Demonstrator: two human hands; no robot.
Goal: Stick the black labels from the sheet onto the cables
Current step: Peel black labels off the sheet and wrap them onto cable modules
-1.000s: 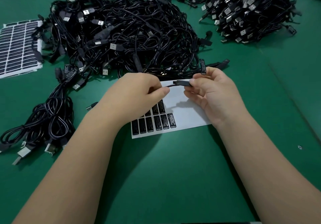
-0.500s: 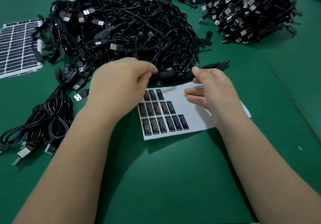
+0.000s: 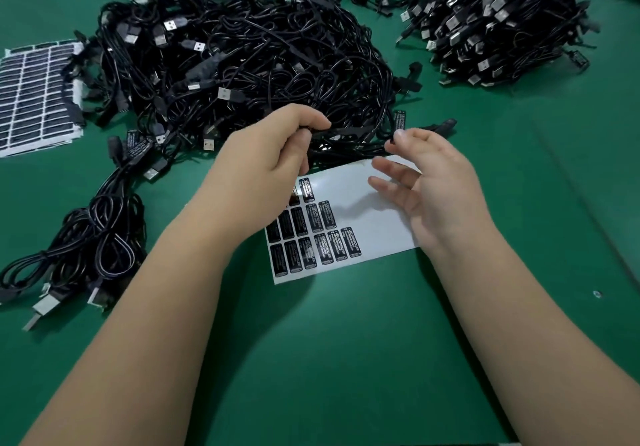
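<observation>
Left hand (image 3: 273, 165) pinches a thin black cable (image 3: 346, 131) at the near edge of the tangled pile (image 3: 263, 65); the cable's long axis runs left-right toward the right hand (image 3: 429, 186). Right hand is relaxed, fingers spread, gripping nothing, hovering over the glossy white label sheet (image 3: 363, 210). Remaining small matte black labels (image 3: 311, 231) lie down-left of the right hand, partly under the left wrist. Green felt-like table (image 3: 346, 359).
</observation>
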